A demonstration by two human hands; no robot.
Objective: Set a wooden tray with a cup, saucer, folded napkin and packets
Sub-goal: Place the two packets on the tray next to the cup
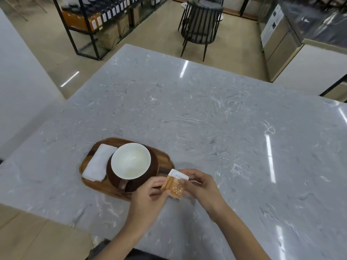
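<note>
A dark wooden tray (pixel 88 162) lies on the grey marble counter at the near left. On it stands a brown saucer (pixel 154 166) with a cup (pixel 130 161), white inside, its handle toward me. A folded white napkin (pixel 99 162) lies along the tray's left side. Just right of the tray, above the counter, my left hand (pixel 148 196) and my right hand (pixel 202 186) together hold small orange-and-white packets (pixel 175 185). The left fingers pinch the packets' left edge, the right fingers the right edge. How many packets there are is hard to tell.
The marble counter (pixel 206 119) stretches far ahead and to the right. Beyond its far edge stand a black slatted chair (pixel 200 25), a black shelf rack with bottles and boxes (pixel 105 17) and a steel cabinet (pixel 281 40).
</note>
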